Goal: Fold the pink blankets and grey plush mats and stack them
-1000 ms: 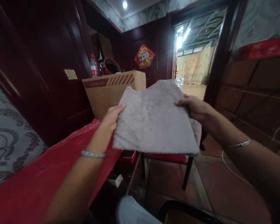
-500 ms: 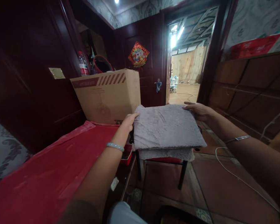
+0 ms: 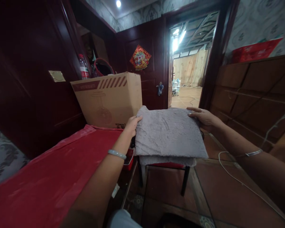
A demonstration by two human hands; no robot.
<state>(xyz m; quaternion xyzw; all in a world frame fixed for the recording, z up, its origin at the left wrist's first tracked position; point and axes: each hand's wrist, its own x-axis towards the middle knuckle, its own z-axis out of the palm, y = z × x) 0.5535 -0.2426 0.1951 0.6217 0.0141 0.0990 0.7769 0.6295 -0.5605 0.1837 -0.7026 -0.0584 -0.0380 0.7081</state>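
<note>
A grey fluffy cloth (image 3: 168, 133), folded flat in layers, lies over a chair with black legs (image 3: 185, 182) and a red seat (image 3: 167, 165). At the cloth's left edge, my left hand (image 3: 132, 124) is closed, with the thumb on top of the fabric. My right hand (image 3: 203, 117) pinches the far right corner, fingers partly out beyond it. A second grey layer hangs below the top one at the front. The fingers underneath the cloth are hidden.
Left is a red-covered surface (image 3: 68, 164) with a large cardboard box (image 3: 104, 101) at its far end. A red bin (image 3: 129, 163) stands beside the chair. A white cable (image 3: 242, 182) crosses the tiled floor on the right. Brown boxes (image 3: 232, 82) line the right wall.
The cloth's front right corner has dropped slightly toward the chair. Both hands keep their hold on its edges. The whole view has shifted a little.
</note>
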